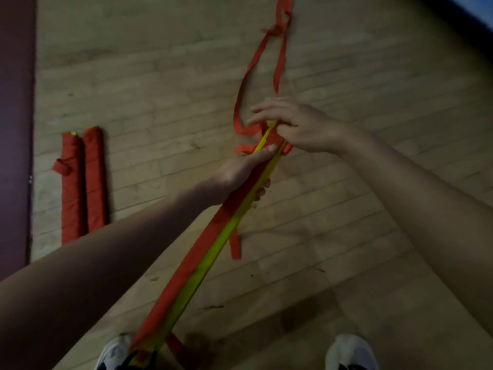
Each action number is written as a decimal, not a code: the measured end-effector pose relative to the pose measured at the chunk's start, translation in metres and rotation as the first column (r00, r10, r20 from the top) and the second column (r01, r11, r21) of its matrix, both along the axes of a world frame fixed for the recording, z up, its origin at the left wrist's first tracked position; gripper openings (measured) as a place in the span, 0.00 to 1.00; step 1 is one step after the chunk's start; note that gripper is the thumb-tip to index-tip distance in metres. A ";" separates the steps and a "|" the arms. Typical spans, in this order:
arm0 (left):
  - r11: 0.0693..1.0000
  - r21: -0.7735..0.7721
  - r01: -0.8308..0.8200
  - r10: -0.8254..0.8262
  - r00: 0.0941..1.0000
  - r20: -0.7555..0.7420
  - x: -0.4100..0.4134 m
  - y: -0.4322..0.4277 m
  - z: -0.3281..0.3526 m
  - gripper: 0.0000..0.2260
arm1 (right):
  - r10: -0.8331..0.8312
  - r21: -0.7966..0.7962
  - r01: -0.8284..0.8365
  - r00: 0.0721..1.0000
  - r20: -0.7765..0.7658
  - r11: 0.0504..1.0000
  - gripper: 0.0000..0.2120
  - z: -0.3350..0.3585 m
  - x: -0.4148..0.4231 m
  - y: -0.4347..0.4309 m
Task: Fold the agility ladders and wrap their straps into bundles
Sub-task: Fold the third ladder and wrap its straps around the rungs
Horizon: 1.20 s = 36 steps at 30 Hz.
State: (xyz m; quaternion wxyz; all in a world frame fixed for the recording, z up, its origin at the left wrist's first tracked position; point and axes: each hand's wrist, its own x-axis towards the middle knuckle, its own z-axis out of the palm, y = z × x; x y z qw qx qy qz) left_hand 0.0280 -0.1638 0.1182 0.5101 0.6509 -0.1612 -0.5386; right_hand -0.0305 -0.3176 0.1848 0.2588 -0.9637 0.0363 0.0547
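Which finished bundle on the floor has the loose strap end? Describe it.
Start at the dark maroon strip edging the wooden floor; two red wrapped bundles lie side by side beside it. It is the bundle nearest the strip: a short strap loop sticks out sideways, which its neighbour lacks.

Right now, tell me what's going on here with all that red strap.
A person stands on a wooden floor, bundling a folded ladder, yellow rungs partly wrapped in red. The left hand grips it midway along. The right hand is at its far end among strap loops, though its exact grip is unclear. The loose strap trails away across the floor. Two finished bundles lie side by side on the left.
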 end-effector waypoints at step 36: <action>0.899 0.431 -0.081 -0.400 0.251 0.882 -0.078 0.137 0.200 0.17 | -0.168 -0.221 0.125 0.967 -0.191 0.967 0.12 0.156 -0.185 0.096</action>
